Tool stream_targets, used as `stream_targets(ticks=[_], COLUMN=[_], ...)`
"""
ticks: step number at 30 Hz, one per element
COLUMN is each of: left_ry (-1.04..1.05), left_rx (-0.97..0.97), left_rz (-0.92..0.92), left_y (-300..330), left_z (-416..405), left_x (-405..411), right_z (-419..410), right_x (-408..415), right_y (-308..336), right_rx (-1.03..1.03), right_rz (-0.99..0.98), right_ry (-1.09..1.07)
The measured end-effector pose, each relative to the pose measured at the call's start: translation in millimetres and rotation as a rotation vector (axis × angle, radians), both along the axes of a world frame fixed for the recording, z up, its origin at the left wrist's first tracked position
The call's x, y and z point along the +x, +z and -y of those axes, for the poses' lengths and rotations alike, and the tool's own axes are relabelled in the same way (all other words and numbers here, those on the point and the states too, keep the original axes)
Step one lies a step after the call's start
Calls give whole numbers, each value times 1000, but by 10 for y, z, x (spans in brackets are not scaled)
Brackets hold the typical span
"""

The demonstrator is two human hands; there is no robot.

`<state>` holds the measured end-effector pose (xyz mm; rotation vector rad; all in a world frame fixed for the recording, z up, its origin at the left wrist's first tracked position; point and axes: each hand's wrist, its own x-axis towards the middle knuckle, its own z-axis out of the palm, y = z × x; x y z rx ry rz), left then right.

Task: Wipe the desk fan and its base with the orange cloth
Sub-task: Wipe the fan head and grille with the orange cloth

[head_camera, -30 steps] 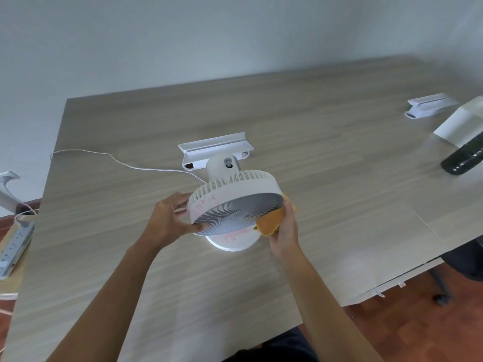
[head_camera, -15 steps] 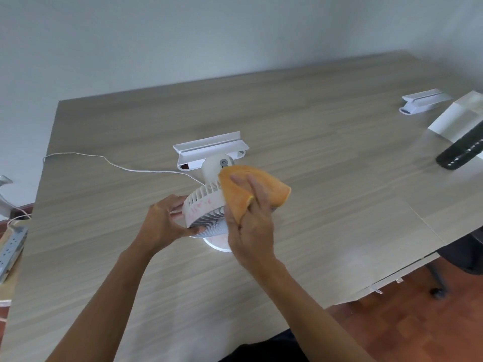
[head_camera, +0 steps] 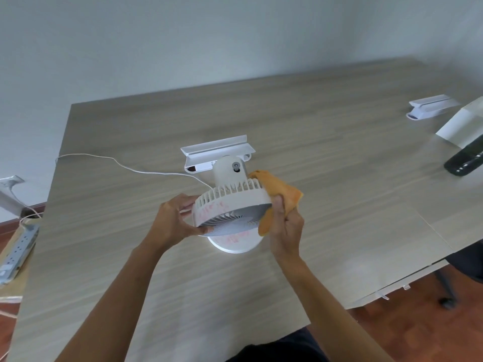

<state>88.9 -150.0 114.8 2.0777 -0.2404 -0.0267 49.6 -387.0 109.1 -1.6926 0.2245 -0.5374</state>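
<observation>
Since 0.5 s ago the right hand (head_camera: 286, 228) has slid the orange cloth (head_camera: 281, 198) off the fan's top to its right rim, fingers curled round the cloth. Left hand (head_camera: 172, 223) grips the fan (head_camera: 230, 205) head's left edge, thumb under the grille. Fan sits mid-desk (head_camera: 130, 257) on its round base (head_camera: 235, 242). Pink marks on rim & base, not readable

I count one desk fan (head_camera: 232, 205), one orange cloth (head_camera: 281, 197), two hands, two white clip-like holders, one white cable (head_camera: 125, 167), one power strip (head_camera: 15, 254) and one dark bottle (head_camera: 464, 164).
</observation>
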Motion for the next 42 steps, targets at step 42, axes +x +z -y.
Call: stream_targets(ticks=[42], left_ry=[70], left_rx=[96], left_rz=[-64], left_y=[6], left_z=[114], left_x=[-33], right_z=[-205], right_x=[-16], right_y=[255], right_rx=[-312], right_rz=[158], right_ry=[60])
